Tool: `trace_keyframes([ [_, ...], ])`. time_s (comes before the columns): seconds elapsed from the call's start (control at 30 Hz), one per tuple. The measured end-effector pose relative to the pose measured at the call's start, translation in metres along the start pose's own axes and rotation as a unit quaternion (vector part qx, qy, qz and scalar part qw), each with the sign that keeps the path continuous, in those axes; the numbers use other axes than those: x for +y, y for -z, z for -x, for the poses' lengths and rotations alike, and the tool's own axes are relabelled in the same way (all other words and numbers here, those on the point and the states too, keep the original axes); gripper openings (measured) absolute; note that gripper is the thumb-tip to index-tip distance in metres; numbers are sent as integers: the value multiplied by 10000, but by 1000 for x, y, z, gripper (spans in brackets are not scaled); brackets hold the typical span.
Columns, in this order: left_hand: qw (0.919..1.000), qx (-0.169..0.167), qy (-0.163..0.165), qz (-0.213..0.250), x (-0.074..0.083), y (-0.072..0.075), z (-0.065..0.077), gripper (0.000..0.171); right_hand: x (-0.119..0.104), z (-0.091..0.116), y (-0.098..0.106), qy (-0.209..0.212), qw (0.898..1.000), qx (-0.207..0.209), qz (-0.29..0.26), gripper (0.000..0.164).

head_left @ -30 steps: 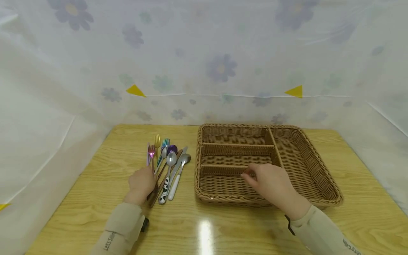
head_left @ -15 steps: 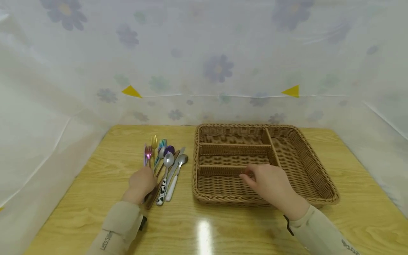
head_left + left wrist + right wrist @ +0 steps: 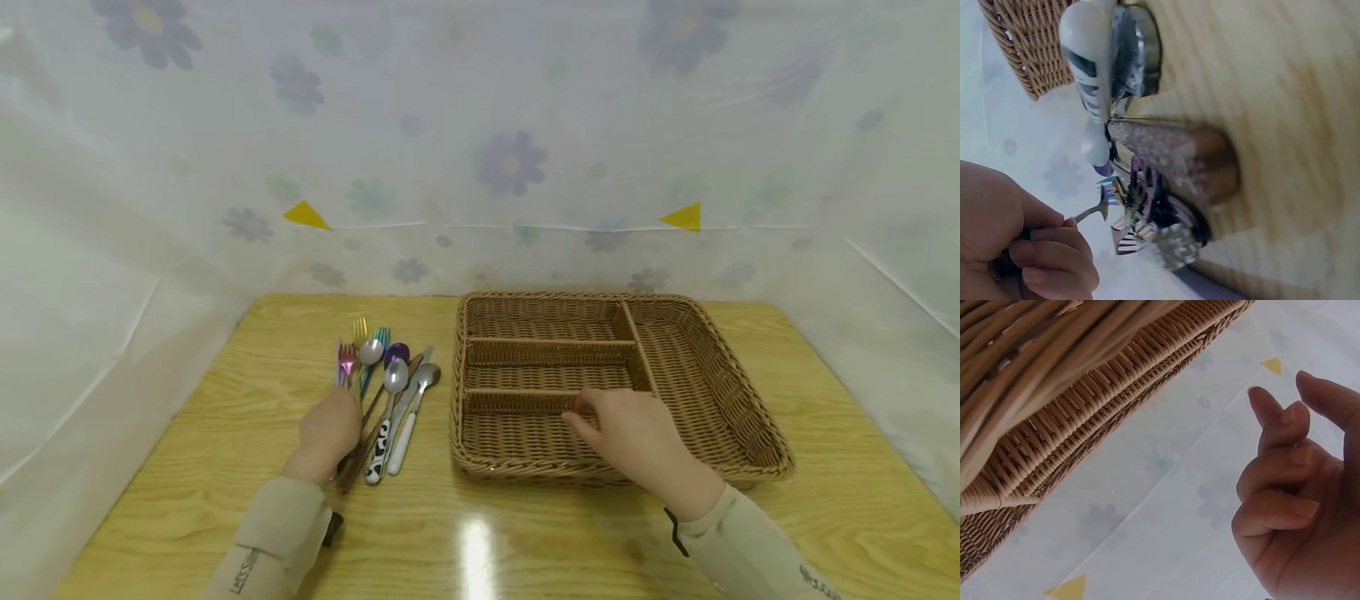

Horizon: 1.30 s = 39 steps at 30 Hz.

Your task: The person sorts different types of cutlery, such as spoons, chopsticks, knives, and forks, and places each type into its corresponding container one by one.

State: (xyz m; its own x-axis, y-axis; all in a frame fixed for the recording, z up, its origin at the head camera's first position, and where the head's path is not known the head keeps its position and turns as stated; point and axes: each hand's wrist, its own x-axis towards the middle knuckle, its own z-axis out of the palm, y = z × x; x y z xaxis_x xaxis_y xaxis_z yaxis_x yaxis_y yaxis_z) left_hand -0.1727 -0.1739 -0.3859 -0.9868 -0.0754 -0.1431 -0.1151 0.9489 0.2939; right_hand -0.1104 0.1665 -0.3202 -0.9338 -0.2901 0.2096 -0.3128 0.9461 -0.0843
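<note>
My left hand (image 3: 330, 429) grips the handle of a silver spoon (image 3: 371, 351) at the left side of a cutlery pile. In the left wrist view curled fingers (image 3: 1054, 256) wrap the handle, and the spoon's neck sticks out past them. Around it lie a pink fork (image 3: 347, 358), a gold fork (image 3: 360, 331), a purple spoon (image 3: 397, 353), a cow-patterned spoon (image 3: 378, 450) and a white-handled spoon (image 3: 405, 442). Above the front compartment of the wicker basket (image 3: 459, 392), my right hand (image 3: 633, 429) hovers with loosely curled fingers, holding nothing.
Low dividers split the basket into three compartments on the left and a long one on the right. Its raised rim stands right of the cutlery on the wooden table (image 3: 405, 533). A flowered sheet (image 3: 480, 100) encloses the back and sides.
The spoon in my left hand has shifted slightly left, its bowl now overlapping the gold fork. My right hand stays above the basket. The head view has turned a little.
</note>
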Motion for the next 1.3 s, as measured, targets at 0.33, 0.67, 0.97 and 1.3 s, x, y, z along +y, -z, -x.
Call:
trace_keyframes([
  [0.33,9986,463,-244,75,5,7,6,24,-2,-2,1,70,10000,28,-26,23],
  [0.67,9969,454,-644,49,22,18,14,25,-1,-2,4,80,9999,-56,-76,24],
  [0.97,9907,557,-1236,-73,45,30,27,28,-1,-2,1,91,9999,-63,-57,24],
  [1.3,9783,261,-2046,220,71,31,36,20,-1,-3,3,150,9997,123,-117,19],
])
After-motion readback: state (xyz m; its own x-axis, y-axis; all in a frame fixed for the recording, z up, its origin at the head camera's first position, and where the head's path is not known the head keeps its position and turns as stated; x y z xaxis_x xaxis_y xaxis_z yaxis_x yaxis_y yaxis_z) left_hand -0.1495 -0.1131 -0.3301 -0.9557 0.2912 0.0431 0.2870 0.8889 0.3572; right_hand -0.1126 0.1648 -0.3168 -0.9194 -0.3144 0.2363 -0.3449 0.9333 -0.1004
